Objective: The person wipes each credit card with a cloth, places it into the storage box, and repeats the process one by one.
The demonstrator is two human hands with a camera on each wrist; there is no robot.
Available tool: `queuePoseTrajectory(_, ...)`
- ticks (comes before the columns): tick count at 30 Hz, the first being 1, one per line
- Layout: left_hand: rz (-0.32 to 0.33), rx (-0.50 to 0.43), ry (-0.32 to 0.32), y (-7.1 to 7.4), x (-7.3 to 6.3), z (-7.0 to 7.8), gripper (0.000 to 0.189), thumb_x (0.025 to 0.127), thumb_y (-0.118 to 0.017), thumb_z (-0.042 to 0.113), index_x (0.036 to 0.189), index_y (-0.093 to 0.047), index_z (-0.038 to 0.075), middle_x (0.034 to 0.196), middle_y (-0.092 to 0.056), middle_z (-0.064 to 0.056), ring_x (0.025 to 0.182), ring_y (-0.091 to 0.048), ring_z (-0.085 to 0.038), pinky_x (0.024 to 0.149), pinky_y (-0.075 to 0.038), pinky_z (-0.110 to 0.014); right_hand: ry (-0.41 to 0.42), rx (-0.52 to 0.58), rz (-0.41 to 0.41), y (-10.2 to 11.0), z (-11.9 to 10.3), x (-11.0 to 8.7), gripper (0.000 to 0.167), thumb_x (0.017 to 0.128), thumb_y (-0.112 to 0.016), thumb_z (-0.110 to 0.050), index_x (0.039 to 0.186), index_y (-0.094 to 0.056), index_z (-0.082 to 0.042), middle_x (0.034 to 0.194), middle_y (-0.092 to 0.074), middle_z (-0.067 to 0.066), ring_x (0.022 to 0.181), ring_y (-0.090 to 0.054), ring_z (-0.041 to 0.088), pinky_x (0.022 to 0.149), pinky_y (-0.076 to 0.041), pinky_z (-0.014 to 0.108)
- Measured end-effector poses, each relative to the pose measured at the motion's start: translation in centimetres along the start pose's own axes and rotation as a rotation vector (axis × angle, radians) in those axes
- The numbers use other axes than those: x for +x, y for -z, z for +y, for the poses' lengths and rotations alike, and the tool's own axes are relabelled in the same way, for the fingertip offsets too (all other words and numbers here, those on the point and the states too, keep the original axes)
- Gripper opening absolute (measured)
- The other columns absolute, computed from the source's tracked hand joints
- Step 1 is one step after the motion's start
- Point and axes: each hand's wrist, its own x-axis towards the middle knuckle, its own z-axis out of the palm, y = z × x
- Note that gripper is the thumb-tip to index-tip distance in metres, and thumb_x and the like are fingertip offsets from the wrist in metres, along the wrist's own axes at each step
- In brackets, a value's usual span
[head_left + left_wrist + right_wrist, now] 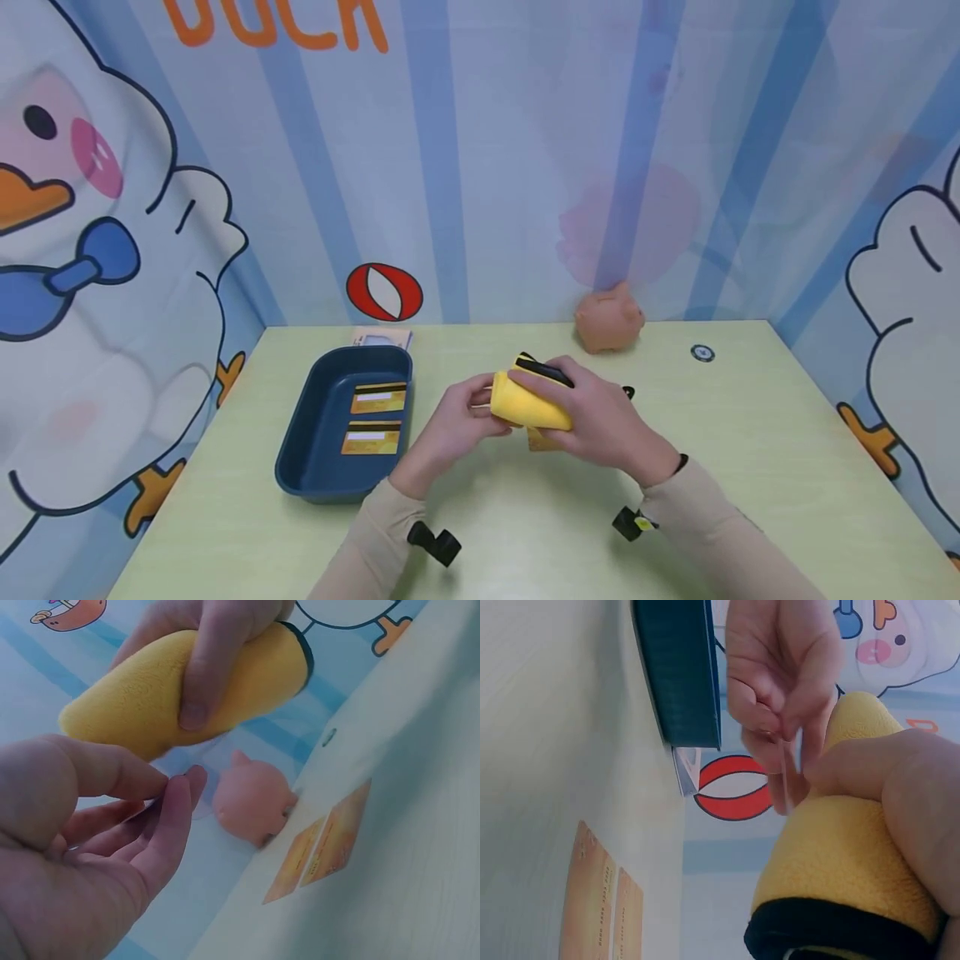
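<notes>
My right hand (603, 417) grips a soft yellow plush pouch (525, 407) with a black trim band, thumb and fingers wrapped round it above the table. Close to the pouch's narrow end, my left hand (453, 421) pinches a thin card (784, 776) between thumb and fingertips; the card shows almost edge-on in the right wrist view. Below the hands, two orange-gold bank cards (330, 836) lie side by side on the table, mostly hidden in the head view. Two more gold cards (378, 398) with black stripes lie in the blue tray (307, 450) at the left.
A pink piggy bank (609, 321) stands at the table's back edge, with a round dark chip (702, 353) to its right. Behind the tray lies a pale printed piece (382, 337). A cartoon-printed curtain (510, 167) hangs behind the pale green table (787, 467).
</notes>
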Motion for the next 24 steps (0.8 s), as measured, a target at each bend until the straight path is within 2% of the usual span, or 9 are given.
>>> queuePoseTrajectory(5, -0.012, -0.004, -0.004, 0.2, -0.2, 0.5, 0.062, 0.097, -0.069, -0.004, 0.154, -0.05, 0.007, 0.141, -0.065, -0.017, 0.119, -0.069, -0.03, 0.096, -0.061, -0.037, -0.013, 0.005, -0.051, -0.3, -0.3, 0.0, 0.088, 0.076, -0.095, -0.039, 0.154, -0.054, -0.038, 0.124, -0.062, 0.007, 0.088, -0.063, 0.016, 0.066, -0.057, 0.033)
queuePoseTrajectory(15, -0.047, -0.051, -0.021, 0.1, -0.2, 0.8, 0.065, 0.096, -0.065, -0.01, 0.156, -0.046, 0.005, 0.132, -0.067, -0.02, 0.105, -0.069, -0.022, 0.093, -0.061, -0.033, 0.022, 0.004, -0.051, -0.5, -0.3, 0.1, 0.079, 0.082, -0.091, -0.038, 0.152, -0.056, -0.036, 0.121, -0.062, 0.008, 0.088, -0.06, 0.016, 0.065, -0.056, 0.035)
queuePoseTrajectory(19, -0.034, -0.064, -0.029, 0.0, -0.2, 0.9, 0.066, 0.095, -0.063, -0.013, 0.157, -0.046, 0.005, 0.133, -0.067, -0.02, 0.105, -0.068, -0.022, 0.091, -0.06, -0.032, 0.038, -0.017, -0.033, -0.6, -0.4, 0.1, 0.075, 0.085, -0.087, -0.044, 0.153, -0.055, -0.036, 0.121, -0.062, 0.008, 0.088, -0.058, 0.016, 0.064, -0.055, 0.034)
queuePoseTrajectory(24, -0.011, -0.056, -0.046, -0.2, -0.3, 1.1, 0.067, 0.095, -0.065, -0.013, 0.156, -0.046, 0.005, 0.136, -0.066, -0.021, 0.108, -0.069, -0.024, 0.092, -0.062, -0.036, 0.044, -0.053, -0.03, -0.6, -0.4, 0.2, 0.082, 0.081, -0.091, -0.036, 0.154, -0.054, -0.036, 0.121, -0.062, 0.011, 0.092, -0.06, 0.02, 0.067, -0.058, 0.039)
